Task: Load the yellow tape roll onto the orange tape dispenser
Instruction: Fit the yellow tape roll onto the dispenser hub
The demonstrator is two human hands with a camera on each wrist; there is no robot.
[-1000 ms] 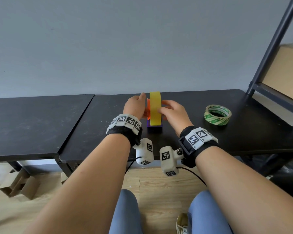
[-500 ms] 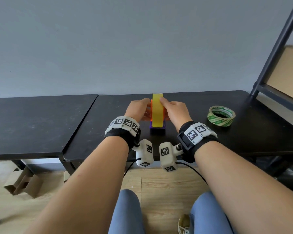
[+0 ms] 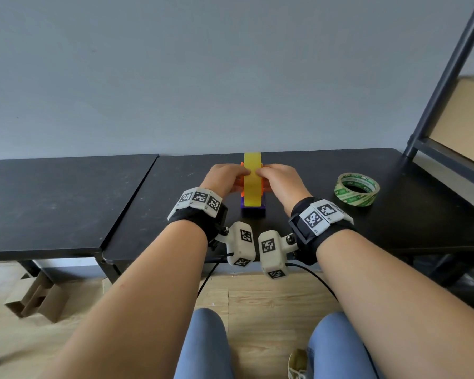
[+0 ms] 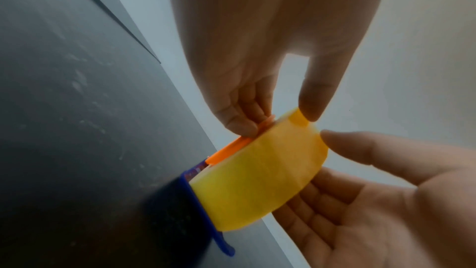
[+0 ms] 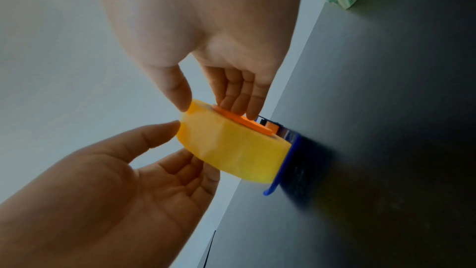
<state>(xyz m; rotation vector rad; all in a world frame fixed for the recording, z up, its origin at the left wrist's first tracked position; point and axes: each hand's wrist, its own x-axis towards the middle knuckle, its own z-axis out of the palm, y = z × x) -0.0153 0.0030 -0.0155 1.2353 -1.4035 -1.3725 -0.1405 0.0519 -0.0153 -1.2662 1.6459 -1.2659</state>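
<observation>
The yellow tape roll (image 3: 251,181) stands upright in the orange tape dispenser (image 3: 242,166), whose blue base (image 3: 253,209) sits on the black table (image 3: 394,222). My left hand (image 3: 227,178) holds the left side: its thumb lies on the roll's rim and its fingers (image 4: 239,123) on the orange side disc (image 4: 229,151). My right hand (image 3: 275,177) mirrors it, with its fingers (image 5: 239,99) on the other orange disc (image 5: 242,120) and its thumb on the yellow roll (image 5: 231,150). The hub inside the roll is hidden.
A green-printed tape roll (image 3: 356,188) lies flat to the right. A dark shelf frame (image 3: 449,77) with a cardboard box (image 3: 465,119) stands at the right edge. A second black table (image 3: 52,198) adjoins on the left. The wall is just behind the dispenser.
Both hands have closed in on the roll from its two sides. The thumbs came over its top and now sit lower on its near rim. The roll stays upright on the dispenser.
</observation>
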